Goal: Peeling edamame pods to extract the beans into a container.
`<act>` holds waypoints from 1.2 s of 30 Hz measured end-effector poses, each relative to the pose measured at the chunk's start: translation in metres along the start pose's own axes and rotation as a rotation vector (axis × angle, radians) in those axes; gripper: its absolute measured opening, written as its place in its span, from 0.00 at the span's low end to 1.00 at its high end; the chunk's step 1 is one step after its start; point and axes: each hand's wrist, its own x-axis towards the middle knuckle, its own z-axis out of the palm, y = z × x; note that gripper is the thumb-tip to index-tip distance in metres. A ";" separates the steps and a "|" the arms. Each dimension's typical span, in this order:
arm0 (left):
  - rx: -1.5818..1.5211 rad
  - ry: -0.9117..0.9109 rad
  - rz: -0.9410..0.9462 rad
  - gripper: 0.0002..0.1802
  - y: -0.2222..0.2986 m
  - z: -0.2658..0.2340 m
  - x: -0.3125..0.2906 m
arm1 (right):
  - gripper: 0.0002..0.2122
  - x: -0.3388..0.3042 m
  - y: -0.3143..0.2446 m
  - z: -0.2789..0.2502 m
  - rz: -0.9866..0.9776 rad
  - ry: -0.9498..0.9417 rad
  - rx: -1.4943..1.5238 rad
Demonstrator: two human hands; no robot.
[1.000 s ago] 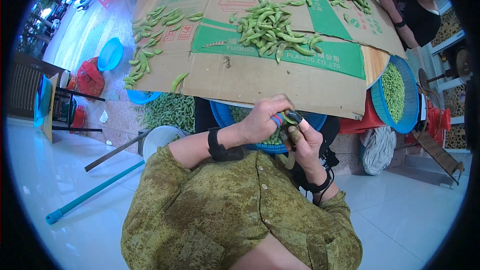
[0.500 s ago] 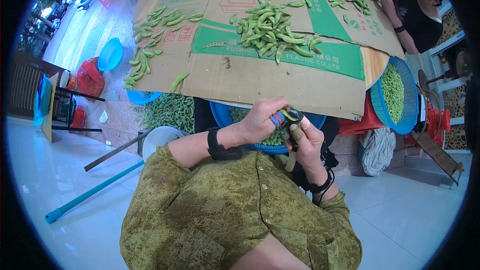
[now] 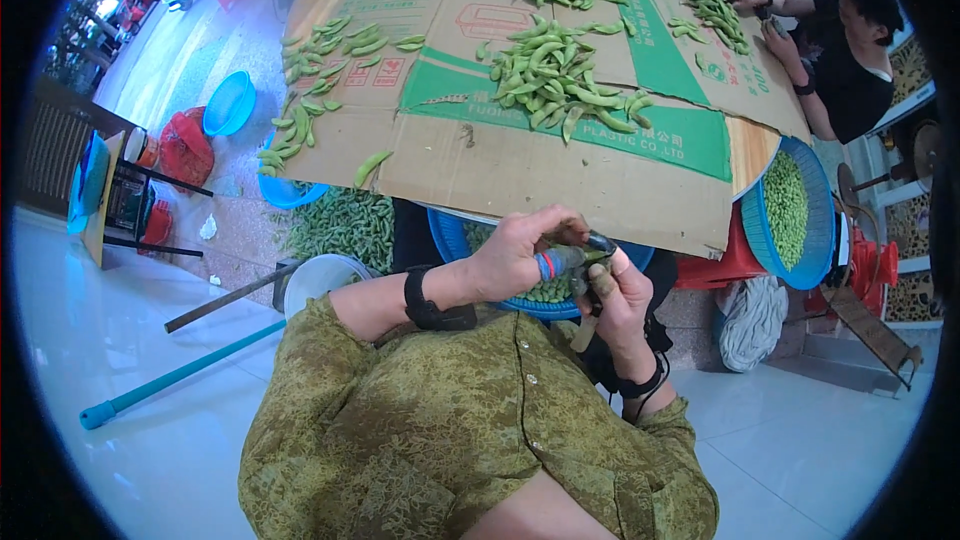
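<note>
My two hands meet over a blue basket (image 3: pixel 440 240) of shelled green beans (image 3: pixel 545 290), close to the table's near edge. Thumb and fingers of my left hand (image 3: pixel 525 252) are closed on a green bean pod (image 3: pixel 597 255), of which only a sliver shows. Blue and red wrapping circles one of its fingers. My right hand (image 3: pixel 622 302) is closed at the pod's other end, its fingers bent. Dark coverings (image 3: pixel 600 241) show at its fingertips, and a pale strip (image 3: pixel 583 333) hangs below; what it belongs to is unclear.
Flattened cardboard (image 3: pixel 560 185) covers the table, with heaps of bean pods (image 3: pixel 550 75) on it. At right stands a blue basket (image 3: pixel 835 210) of shelled beans. More pods (image 3: pixel 345 230) lie on the floor at left, near a white bucket (image 3: pixel 315 280). A co-worker (image 3: pixel 850 70) sits at far right.
My fingers have shifted around the pod, and less of its green shows. The co-worker's hands have parted, one now at the pods. The whole view has shifted slightly.
</note>
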 end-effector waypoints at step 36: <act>0.371 -0.105 -0.066 0.10 0.027 -0.044 0.088 | 0.16 0.022 0.000 -0.002 0.145 0.105 0.669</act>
